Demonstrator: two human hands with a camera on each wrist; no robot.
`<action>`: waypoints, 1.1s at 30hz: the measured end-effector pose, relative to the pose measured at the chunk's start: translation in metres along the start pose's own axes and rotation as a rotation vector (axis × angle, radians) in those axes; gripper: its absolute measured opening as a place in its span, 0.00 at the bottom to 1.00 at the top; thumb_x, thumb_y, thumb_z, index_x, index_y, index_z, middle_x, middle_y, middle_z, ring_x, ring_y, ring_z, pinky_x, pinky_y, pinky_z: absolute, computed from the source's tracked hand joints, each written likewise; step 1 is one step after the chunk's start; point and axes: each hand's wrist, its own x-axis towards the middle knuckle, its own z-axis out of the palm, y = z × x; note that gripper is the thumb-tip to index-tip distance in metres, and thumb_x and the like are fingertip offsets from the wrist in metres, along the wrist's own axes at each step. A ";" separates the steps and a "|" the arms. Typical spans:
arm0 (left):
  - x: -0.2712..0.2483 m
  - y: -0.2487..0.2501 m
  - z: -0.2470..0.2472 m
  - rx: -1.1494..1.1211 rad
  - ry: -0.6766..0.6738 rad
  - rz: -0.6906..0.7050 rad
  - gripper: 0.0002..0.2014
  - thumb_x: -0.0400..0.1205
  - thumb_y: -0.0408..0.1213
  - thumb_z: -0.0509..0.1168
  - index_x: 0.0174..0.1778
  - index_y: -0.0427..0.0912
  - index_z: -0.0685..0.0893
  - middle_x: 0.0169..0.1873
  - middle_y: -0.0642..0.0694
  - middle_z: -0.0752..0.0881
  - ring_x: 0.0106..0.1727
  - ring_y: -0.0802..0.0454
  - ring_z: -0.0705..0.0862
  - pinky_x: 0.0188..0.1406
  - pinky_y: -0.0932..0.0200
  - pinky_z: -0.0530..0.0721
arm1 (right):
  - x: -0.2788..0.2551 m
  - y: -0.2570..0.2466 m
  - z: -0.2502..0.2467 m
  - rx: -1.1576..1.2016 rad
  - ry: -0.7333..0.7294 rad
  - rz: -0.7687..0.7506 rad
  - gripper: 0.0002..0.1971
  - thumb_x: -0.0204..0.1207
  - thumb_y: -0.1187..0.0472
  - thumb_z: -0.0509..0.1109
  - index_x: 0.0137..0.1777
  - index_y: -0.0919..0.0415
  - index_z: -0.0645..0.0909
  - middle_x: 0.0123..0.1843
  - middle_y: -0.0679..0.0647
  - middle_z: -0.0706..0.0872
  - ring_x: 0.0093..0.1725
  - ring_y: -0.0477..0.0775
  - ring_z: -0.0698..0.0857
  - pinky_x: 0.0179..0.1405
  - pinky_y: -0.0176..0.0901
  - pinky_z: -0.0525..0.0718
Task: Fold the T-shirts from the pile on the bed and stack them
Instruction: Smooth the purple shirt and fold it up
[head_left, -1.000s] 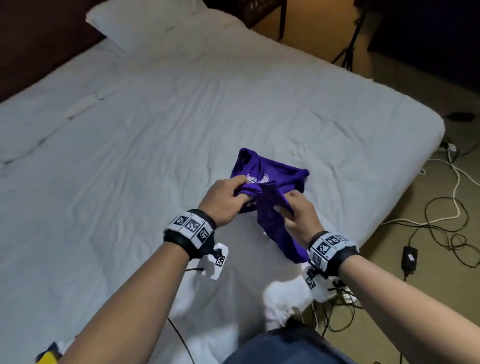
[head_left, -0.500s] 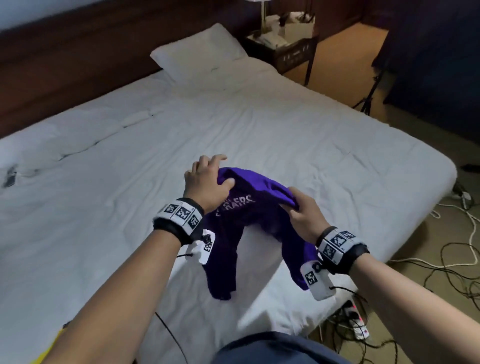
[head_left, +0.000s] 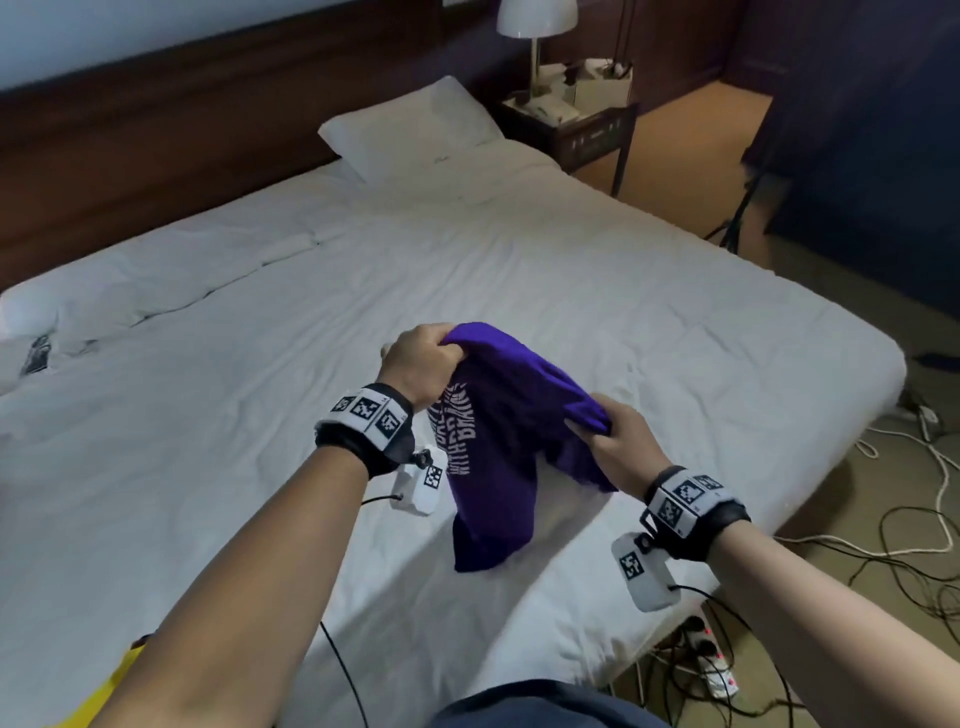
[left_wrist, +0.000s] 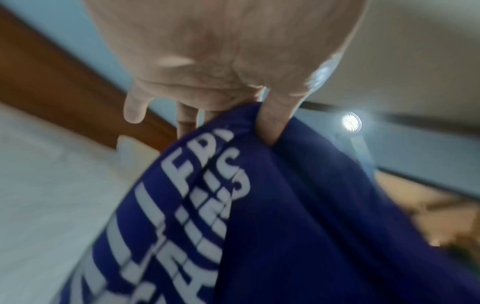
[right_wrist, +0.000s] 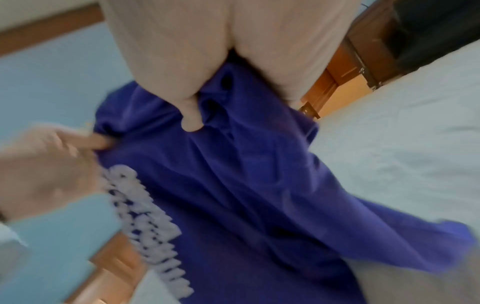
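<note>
- The purple T-shirt (head_left: 498, 447), bunched low by the bed (head_left: 260, 415) a second before, hung lifted, opening out.
- Left hand (head_left: 421, 364) and right hand (head_left: 618, 441) each gripped a top edge, probably the shoulders.
- Folding hadn't begun.

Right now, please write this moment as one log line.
left hand: grips shirt | right hand: grips shirt | shirt: lifted over bed, unfolded

Purple T-shirt (head_left: 506, 415) with white lettering, white bed (head_left: 208, 415), dark wood headboard (head_left: 156, 130), possibly yellow cloth (head_left: 111, 691)
</note>
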 end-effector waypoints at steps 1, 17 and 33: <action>-0.003 0.003 0.003 0.211 -0.008 0.066 0.20 0.67 0.51 0.63 0.54 0.54 0.86 0.53 0.51 0.86 0.63 0.40 0.82 0.74 0.36 0.70 | 0.002 -0.013 0.002 0.052 0.003 -0.043 0.06 0.79 0.67 0.69 0.44 0.56 0.82 0.35 0.51 0.83 0.37 0.44 0.77 0.40 0.51 0.79; 0.050 0.032 -0.014 0.035 0.138 -0.077 0.12 0.73 0.41 0.55 0.45 0.49 0.82 0.52 0.43 0.86 0.60 0.36 0.82 0.66 0.43 0.79 | -0.004 0.008 0.023 -0.091 -0.201 0.192 0.14 0.74 0.46 0.71 0.47 0.56 0.85 0.43 0.52 0.92 0.44 0.55 0.88 0.50 0.55 0.86; -0.083 -0.077 0.144 -0.170 -0.150 -0.135 0.18 0.75 0.61 0.70 0.58 0.61 0.81 0.48 0.55 0.91 0.50 0.49 0.90 0.54 0.45 0.89 | 0.054 -0.058 0.030 0.471 0.209 0.337 0.11 0.77 0.59 0.71 0.38 0.56 0.71 0.39 0.60 0.75 0.39 0.61 0.78 0.36 0.56 0.75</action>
